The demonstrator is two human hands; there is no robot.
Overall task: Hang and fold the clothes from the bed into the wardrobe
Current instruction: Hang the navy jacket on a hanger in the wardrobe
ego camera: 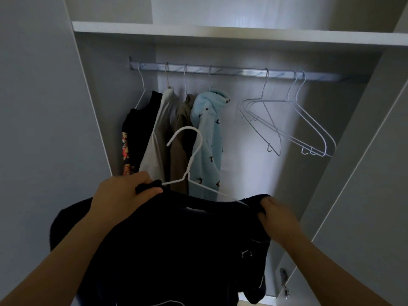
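left hand [123, 193]: grip closed round one shoulder of the dark garment [176, 250], at the white hanger's [189, 164] arm
right hand [276, 215]: grip pinches the other shoulder
dark garment: on the white hanger, held before the wardrobe [357, 129], below the rail [231, 71]
rail: hung clothes [205, 140] left, empty hangers [287, 124] right

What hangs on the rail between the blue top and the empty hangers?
Nothing: the head view shows bare rail between the blue top and the empty hangers.
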